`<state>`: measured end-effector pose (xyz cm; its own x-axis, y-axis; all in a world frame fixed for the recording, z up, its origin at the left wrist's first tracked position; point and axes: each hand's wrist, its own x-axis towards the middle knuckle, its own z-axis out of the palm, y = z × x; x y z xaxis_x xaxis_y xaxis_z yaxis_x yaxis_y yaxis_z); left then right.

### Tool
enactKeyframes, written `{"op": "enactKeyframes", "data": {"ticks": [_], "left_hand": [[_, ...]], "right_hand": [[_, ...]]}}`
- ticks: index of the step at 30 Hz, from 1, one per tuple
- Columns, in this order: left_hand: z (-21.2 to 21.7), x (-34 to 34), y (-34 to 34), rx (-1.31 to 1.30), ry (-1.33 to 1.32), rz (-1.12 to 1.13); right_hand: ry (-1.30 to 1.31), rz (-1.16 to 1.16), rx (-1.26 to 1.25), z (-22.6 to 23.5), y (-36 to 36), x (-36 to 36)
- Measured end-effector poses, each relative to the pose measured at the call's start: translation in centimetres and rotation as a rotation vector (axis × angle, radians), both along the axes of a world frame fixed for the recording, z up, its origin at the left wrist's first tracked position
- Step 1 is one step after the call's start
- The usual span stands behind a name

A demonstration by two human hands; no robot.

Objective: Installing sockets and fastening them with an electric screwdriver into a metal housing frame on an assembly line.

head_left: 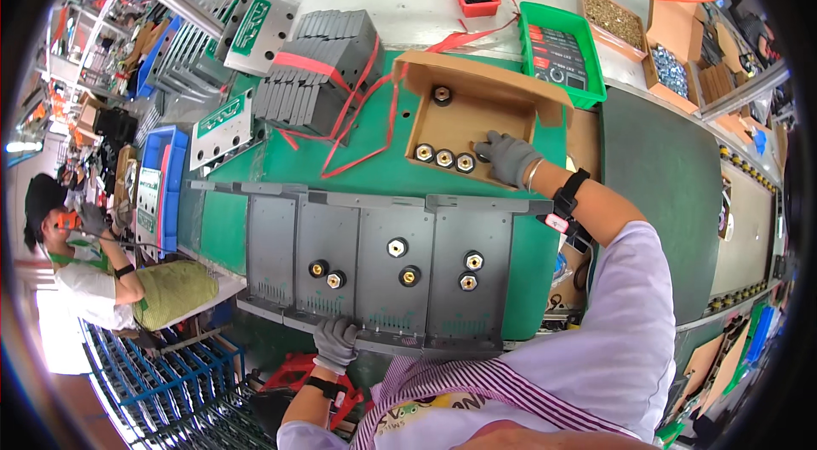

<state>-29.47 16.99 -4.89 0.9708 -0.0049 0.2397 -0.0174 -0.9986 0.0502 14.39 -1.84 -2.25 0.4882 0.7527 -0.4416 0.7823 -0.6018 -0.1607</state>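
My right hand [509, 158], in a grey glove, reaches into an open cardboard box [410, 75]. Its fingers are closed at a black round fitting, mostly hidden under them. Near it in the box lie several like fittings with metal hex centres [465, 162], and one sits apart in the far left corner [442, 95]. My left hand [335, 343], also gloved, has its fingers curled on the near edge of a row of grey metal panels [374, 224]. Fittings stand on three of these panels: two on the left [335, 280], two in the middle [397, 247], two on the right [474, 260].
Behind the panels stands a stack of grey metal parts [319, 80] with red strapping [374, 156]. A green bin [600, 92] of dark boxes and a red tray [475, 11] of black pieces lie beyond. A co-worker [94, 280] is at the left, holding something orange.
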Motion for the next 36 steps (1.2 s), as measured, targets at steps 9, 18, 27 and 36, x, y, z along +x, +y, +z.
{"op": "enactKeyframes", "data": {"ticks": [9, 18, 27, 36], "left_hand": [[0.5, -1.6, 0.7, -0.048, 0.200, 0.012], [1.2, -2.4, 3.1, -0.350, 0.156, -0.118], [1.0, -6.1, 11.8, -0.308, 0.289, 0.306], [-0.1, -7.5, 12.5, -0.452, -0.304, 0.283]], "right_hand": [[0.377, -0.468, 0.635, 4.9, -4.8, -0.4], [0.559, -0.452, 0.311, 9.8, -10.7, -15.7], [0.170, 0.468, 0.425, 6.3, 25.0, -30.9], [0.083, 0.339, 0.311, 0.8, 35.2, -34.2]]}}
